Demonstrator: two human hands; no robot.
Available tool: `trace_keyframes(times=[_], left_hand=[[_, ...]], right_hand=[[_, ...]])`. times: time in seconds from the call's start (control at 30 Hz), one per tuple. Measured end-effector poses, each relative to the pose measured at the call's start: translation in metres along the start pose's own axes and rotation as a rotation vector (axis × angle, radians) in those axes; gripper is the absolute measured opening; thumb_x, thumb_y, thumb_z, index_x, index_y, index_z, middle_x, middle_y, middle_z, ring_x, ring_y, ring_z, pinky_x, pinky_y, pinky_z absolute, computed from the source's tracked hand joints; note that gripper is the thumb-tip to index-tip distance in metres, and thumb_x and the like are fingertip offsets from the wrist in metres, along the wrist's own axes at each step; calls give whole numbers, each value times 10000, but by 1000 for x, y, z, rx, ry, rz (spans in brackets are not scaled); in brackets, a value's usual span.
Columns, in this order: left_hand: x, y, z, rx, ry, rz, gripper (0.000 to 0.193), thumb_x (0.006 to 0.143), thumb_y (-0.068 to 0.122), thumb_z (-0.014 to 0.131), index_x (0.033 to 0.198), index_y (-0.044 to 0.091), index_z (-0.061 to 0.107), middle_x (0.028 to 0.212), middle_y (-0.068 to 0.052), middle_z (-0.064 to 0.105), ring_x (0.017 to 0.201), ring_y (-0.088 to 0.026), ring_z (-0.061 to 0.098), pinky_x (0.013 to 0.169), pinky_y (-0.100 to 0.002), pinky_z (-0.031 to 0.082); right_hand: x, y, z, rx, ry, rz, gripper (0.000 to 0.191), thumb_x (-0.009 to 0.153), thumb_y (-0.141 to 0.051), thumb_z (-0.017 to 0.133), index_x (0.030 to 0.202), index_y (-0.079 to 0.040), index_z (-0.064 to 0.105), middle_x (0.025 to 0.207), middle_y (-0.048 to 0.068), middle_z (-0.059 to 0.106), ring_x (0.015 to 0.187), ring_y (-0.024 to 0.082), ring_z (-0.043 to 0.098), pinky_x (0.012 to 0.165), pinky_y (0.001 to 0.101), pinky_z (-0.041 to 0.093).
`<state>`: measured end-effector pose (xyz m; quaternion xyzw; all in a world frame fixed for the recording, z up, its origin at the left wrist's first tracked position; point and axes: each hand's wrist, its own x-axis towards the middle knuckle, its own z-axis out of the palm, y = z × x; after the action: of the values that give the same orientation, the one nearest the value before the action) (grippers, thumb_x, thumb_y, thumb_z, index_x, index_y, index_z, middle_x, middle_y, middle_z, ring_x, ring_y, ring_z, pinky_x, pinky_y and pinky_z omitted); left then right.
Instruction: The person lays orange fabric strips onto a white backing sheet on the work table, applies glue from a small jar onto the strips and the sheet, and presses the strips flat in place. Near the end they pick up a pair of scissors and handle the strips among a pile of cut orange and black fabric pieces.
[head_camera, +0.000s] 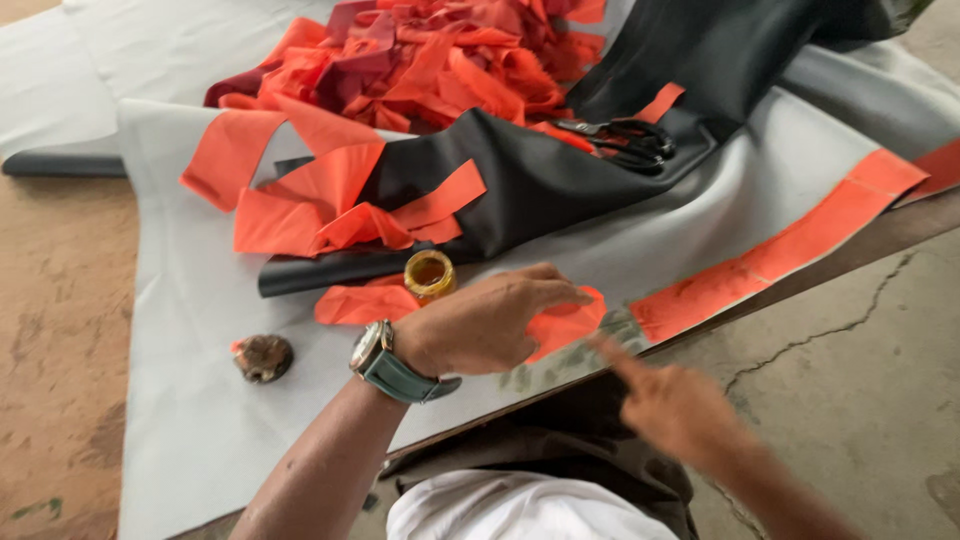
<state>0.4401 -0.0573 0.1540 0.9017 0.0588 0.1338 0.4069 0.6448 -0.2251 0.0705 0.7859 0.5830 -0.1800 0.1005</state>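
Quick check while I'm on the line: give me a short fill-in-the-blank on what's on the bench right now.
1. The left hand, with a ____ on its wrist, presses an orange piece.
2. The small open jar holds ____-coloured paste.
3. The scissors lie on the ____ sheet.
4. The right hand points with one ____.

Missing words: watch; yellow; black; finger

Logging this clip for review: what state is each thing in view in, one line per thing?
left hand: palm down, pressing an orange piece flat on the grey sheet
right hand: empty, index finger extended toward the sheet's edge
small jar: upright, lid off
scissors: lying on the black material, untouched
long orange strip: laid flat along the sheet's edge
orange scraps: heaped loosely
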Motion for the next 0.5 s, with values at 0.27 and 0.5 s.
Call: trace_keyframes(times=[0.27, 0.5], left_hand=[[-33, 1, -8, 26, 34, -26, 599, 760, -64, 596, 1353, 20, 597, 1288, -170, 622, 1151, -355, 640, 947, -406, 521], [-57, 7, -12, 33, 37, -46, 645, 706, -70, 620, 1346, 14, 593, 1257, -176, 622, 1174, -349, 621, 971, -404, 503]], right_hand=[[-25, -72, 2, -50, -124, -319, 951, 838, -129, 575, 1620, -419, 118, 718, 145, 712, 665, 361, 713, 703, 522, 578], [-40, -56, 16, -199, 79, -274, 898, 875, -196, 613, 1643, -381, 186, 707, 93, 686, 586, 314, 697, 580, 476, 584]])
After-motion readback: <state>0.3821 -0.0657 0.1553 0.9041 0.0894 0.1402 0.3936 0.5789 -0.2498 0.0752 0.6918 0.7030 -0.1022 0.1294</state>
